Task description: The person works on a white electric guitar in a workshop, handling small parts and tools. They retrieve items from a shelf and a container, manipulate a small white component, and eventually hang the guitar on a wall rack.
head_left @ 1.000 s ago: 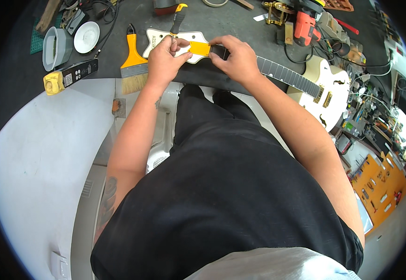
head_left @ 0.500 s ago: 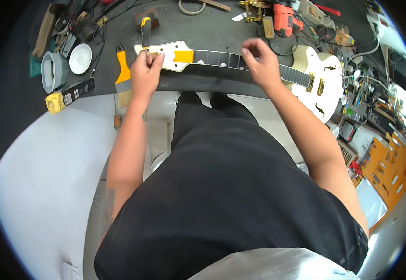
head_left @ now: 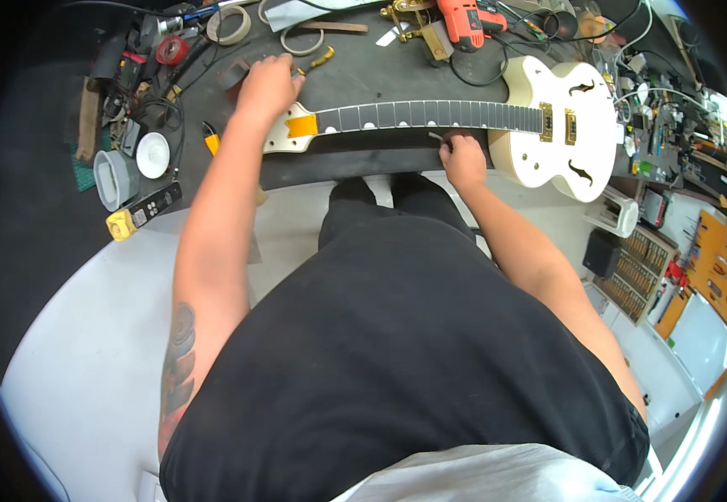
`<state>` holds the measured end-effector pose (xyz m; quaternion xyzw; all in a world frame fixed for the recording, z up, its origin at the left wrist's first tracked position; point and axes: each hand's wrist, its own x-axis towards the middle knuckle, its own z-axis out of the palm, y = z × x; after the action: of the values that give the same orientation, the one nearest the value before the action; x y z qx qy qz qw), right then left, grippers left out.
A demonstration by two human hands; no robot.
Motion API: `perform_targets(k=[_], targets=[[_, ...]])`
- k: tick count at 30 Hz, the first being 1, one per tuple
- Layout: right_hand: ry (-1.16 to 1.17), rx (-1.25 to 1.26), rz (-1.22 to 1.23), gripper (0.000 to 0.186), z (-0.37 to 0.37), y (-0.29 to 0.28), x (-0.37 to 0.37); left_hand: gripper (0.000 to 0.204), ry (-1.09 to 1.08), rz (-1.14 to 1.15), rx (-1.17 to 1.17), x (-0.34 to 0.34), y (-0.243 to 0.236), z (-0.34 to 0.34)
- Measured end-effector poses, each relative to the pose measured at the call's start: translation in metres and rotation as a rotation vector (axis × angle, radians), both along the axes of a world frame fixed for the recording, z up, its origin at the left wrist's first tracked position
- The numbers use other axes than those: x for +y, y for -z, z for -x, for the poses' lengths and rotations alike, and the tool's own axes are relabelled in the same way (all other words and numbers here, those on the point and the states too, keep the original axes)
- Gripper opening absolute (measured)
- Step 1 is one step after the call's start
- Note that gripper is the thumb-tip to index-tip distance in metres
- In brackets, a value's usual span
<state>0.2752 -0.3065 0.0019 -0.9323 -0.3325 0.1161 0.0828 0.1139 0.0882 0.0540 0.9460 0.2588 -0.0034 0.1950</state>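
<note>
A cream-white hollow-body guitar (head_left: pixel 510 163) lies face up along the bench edge, its fretted neck (head_left: pixel 405 115) pointing left. An orange-yellow piece (head_left: pixel 302 126) sits on the white headstock (head_left: pixel 284 142). Over the bench just beyond the headstock, my left hand (head_left: pixel 270 84) is closed, back upward. A yellow-and-black screwdriver (head_left: pixel 322 58) juts from its fingers toward the upper right; the grip itself is partly hidden. On the near side of the neck, close to the body, my right hand (head_left: pixel 464 161) is closed with a thin pale piece (head_left: pixel 436 135) at its fingertips, too small to name.
A red power drill (head_left: pixel 462 23), tape rolls (head_left: pixel 230 25) and gold-coloured hardware (head_left: pixel 405 12) lie at the back. At left are a grey tub (head_left: pixel 117 180), a white dish (head_left: pixel 153 155) and a yellow-ended box (head_left: pixel 121 224). Tools and parts crowd the bench right of the guitar.
My left hand has moved from the headstock to the bench beyond it, and the screwdriver has tipped from upright to slanted. My right hand has dropped from above the neck to its near side.
</note>
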Motion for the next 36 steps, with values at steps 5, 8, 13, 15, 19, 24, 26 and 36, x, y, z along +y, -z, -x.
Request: perform_targets(k=[5, 8, 13, 15, 19, 24, 26, 36], targets=[[0.051, 0.225, -0.122, 0.02, 0.017, -0.02, -0.002, 0.021, -0.181, 0.294, -0.328, -0.056, -0.044, 0.031], [0.001, 0.517, -0.205, 0.018, 0.044, -0.06, 0.016, 0.017, -0.183, 0.53, -0.36, -0.113, -0.071, 0.051], [0.128, 1.071, -0.47, 0.015, 0.056, -0.09, 0.069, 0.02, -0.025, 0.611, -0.518, -0.175, -0.062, 0.06], [0.107, 1.115, -0.524, 0.011, 0.053, -0.103, 0.088, 0.02, -0.209, 0.772, -0.577, -0.179, -0.063, 0.061], [-0.116, 0.866, -0.43, 0.01, 0.052, -0.136, 0.115, 0.019, -0.506, 1.14, -0.787, -0.172, -0.066, 0.065], [-0.403, 0.607, -0.44, 0.01, 0.059, -0.182, 0.13, 0.015, -0.323, 0.97, -0.733, -0.155, -0.085, 0.086], [-0.449, 0.603, -0.504, 0.01, 0.061, -0.19, 0.131, 0.011, -0.371, 1.019, -0.763, -0.157, -0.091, 0.091], [-0.154, 1.255, -0.54, 0.015, 0.051, -0.17, 0.14, 0.014, -0.233, 1.318, -0.788, -0.152, -0.104, 0.093]])
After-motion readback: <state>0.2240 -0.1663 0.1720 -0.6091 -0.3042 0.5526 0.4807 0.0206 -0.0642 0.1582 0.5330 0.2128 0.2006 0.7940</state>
